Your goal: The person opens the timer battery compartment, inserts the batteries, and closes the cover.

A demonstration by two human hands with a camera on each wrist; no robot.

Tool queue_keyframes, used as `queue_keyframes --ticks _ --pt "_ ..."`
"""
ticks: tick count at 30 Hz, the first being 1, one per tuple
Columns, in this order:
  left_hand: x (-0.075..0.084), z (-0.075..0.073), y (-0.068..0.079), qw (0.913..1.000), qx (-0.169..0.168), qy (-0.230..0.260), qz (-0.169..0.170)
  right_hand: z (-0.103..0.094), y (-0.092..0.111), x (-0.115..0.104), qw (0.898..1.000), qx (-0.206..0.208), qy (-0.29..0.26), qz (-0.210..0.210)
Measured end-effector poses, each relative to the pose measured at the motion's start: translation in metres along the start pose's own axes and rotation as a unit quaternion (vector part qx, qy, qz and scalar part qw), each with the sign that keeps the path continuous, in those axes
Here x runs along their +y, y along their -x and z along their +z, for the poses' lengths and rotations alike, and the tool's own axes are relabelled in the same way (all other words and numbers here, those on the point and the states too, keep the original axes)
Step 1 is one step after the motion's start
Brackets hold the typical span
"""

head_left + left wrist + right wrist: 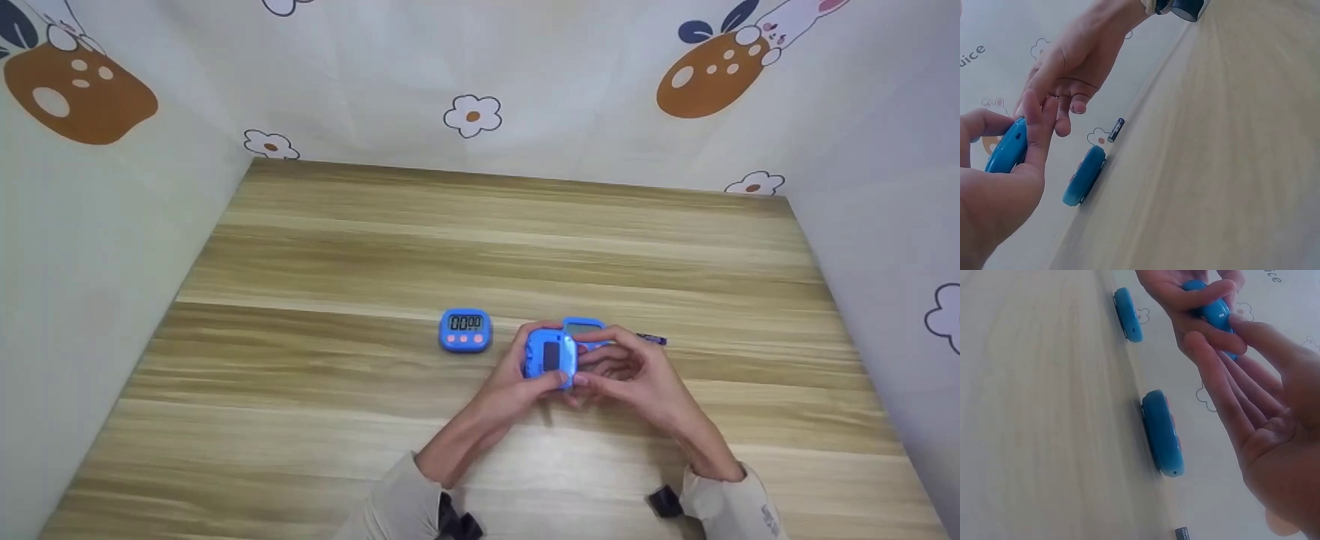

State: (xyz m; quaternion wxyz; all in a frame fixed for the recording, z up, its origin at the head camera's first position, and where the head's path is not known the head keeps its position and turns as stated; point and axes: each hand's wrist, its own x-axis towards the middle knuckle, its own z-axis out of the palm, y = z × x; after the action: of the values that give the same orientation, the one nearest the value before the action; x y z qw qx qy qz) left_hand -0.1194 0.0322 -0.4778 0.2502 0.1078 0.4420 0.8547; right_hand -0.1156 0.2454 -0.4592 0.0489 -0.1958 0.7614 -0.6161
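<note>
Below and right of the frame's centre, the left hand (pixel 517 390) has its grip curled round a timer (pixel 551 356), whose right edge the right hand (pixel 651 375) pinches. Beyond, on the surface (pixel 315 360), lie a battery (pixel 651 339) right of centre, a partly covered second timer (pixel 583 324) and, near the centre, a third timer (pixel 465 341). A flowered wall (pixel 375 82) spans the top.

Bright blue over a brown-streaked wood tabletop (pixel 300 420)
I see one timer (pixel 465 347) blue with pink buttons (pixel 464 339), black-on-grey display (pixel 465 322); the held timer (pixel 551 354) blue, dark rectangle on it; off-white walls (pixel 375 82) printed with brown-centred white flowers (pixel 472 116) and white-spotted brown fruit (pixel 701 91); pale beige sleeves (pixel 397 499).
</note>
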Motion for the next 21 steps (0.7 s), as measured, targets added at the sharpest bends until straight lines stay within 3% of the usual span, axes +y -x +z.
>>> queue_keyframes --ticks 8,11,15,21 --pt "-0.001 0.001 0.002 0.9999 -0.008 -0.006 0.009 -0.001 0.000 0.005 1.000 0.000 -0.011 0.000" --pt "0.001 -0.001 0.002 0.9998 0.010 -0.016 -0.004 0.001 0.000 0.004 1.000 -0.008 -0.008 0.005" --pt "0.004 -0.006 0.001 0.9986 0.031 -0.032 -0.030 0.000 0.000 0.002 0.999 -0.029 0.040 0.006" --pt "0.010 -0.015 -0.002 0.9937 -0.025 -0.109 -0.014 -0.008 0.001 -0.006 0.989 -0.009 0.144 -0.030"
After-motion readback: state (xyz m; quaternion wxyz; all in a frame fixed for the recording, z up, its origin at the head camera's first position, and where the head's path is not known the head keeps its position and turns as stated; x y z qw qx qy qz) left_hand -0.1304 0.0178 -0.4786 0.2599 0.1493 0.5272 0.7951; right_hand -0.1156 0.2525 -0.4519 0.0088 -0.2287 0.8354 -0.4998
